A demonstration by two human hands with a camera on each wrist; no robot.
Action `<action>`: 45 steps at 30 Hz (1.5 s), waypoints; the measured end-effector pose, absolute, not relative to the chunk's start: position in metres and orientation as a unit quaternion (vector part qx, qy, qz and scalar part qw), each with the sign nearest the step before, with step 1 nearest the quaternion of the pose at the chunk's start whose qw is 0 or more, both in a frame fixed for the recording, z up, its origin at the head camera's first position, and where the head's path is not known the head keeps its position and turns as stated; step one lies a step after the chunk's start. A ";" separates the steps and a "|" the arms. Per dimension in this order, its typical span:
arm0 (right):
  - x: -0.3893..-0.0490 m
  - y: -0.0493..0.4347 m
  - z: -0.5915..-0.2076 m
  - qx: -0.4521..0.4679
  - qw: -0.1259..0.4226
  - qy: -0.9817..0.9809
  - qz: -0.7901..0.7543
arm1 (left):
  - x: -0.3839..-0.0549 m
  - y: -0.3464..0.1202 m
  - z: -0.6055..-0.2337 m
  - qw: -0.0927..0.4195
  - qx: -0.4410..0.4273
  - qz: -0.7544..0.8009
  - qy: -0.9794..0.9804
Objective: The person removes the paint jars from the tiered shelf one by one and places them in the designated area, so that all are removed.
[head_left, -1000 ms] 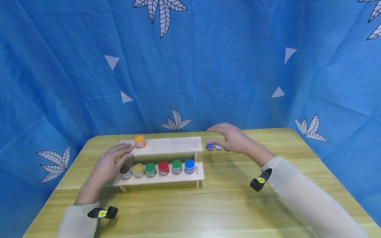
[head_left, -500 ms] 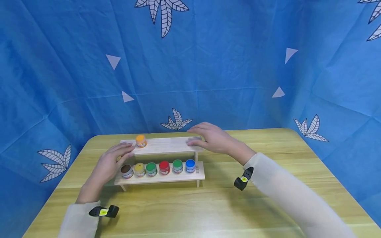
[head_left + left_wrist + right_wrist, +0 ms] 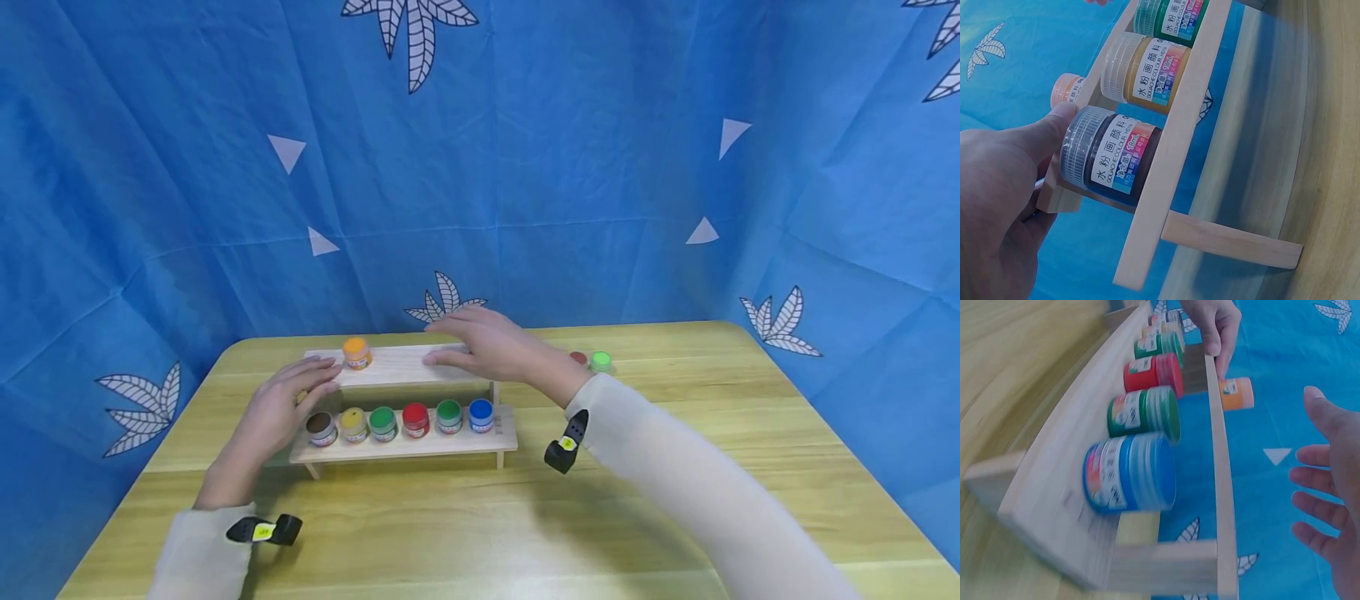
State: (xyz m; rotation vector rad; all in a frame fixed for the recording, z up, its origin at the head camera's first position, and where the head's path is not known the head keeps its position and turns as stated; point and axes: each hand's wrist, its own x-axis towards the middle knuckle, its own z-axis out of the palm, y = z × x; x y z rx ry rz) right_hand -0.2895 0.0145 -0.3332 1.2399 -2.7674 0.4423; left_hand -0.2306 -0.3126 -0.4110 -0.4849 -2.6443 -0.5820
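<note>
A two-step wooden display rack (image 3: 393, 454) carries small gouache paint jars. On its lower step stand several in a row, from a brown-lidded jar (image 3: 321, 428) through a red jar (image 3: 416, 420) to a blue jar (image 3: 481, 415). The upper step bears an orange jar (image 3: 357, 353) near its left end. My left hand (image 3: 281, 404) grips that end of the upper board between thumb and fingers, beside the orange jar. Over the board's right half hovers my right hand (image 3: 491, 343), fingers spread and holding nothing in the right wrist view.
On the table behind my right wrist stand a light green jar (image 3: 601, 361) and a dark red jar (image 3: 577, 357), with the forearm hiding what lies nearby. A blue patterned cloth (image 3: 562, 167) hangs behind the wooden table (image 3: 420, 533).
My right hand has travelled left, from over the jars on the table at right to above the upper step. My left hand keeps its grip on the rack; the jars on the rack stand unchanged.
</note>
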 end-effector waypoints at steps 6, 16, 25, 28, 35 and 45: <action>-0.292 -0.008 -0.332 0.401 0.016 -0.903 0.155 | -0.230 -0.313 -0.411 0.191 -0.171 -0.208 -0.944; -0.294 -0.041 -0.332 0.409 0.007 -0.898 0.164 | -0.231 -0.312 -0.410 0.184 -0.168 -0.209 -0.946; -0.301 -0.065 -0.336 0.413 0.006 -0.894 0.175 | -0.231 -0.313 -0.409 0.199 -0.184 -0.210 -0.939; -0.304 -0.071 -0.338 0.409 -0.005 -0.893 0.186 | -0.231 -0.312 -0.409 0.195 -0.183 -0.211 -0.940; -0.308 -0.082 -0.344 0.410 -0.014 -0.890 0.198 | -0.231 -0.311 -0.409 0.192 -0.178 -0.206 -0.943; -0.308 -0.094 -0.352 0.405 -0.007 -0.888 0.216 | -0.231 -0.312 -0.412 0.216 -0.190 -0.204 -0.936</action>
